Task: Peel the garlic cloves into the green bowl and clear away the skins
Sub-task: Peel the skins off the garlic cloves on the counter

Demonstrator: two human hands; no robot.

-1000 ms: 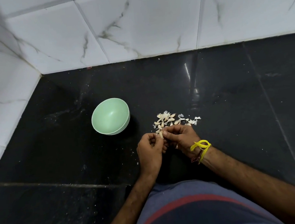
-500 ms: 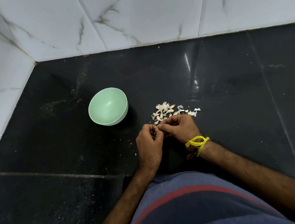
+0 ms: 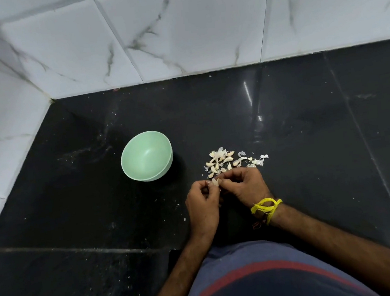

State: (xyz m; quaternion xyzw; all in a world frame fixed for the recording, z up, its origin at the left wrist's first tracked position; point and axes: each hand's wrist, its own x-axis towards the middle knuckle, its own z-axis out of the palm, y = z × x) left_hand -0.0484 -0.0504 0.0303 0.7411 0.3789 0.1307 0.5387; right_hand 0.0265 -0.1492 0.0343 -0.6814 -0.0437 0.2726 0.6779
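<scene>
I see the green bowl (image 3: pixel 146 156) upright on the black table (image 3: pixel 309 134), left of the hands, nothing visible inside it. My left hand (image 3: pixel 203 206) curls its fingers on a pale garlic clove (image 3: pixel 215 182), which the right hand (image 3: pixel 245 186) also pinches from the other side, fingertips meeting. Just beyond the hands lies the garlic pile (image 3: pixel 227 161), whitish cloves and papery skins. A yellow thread (image 3: pixel 265 208) circles the right wrist.

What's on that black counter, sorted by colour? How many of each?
Green: 1, the bowl, nothing visible inside.
Whitish: 2, the pile of garlic cloves and skins, pieces too small to count, and the clove pinched between left hand and right hand.
Yellow: 1, the thread on the right wrist.
Total: 4.
</scene>
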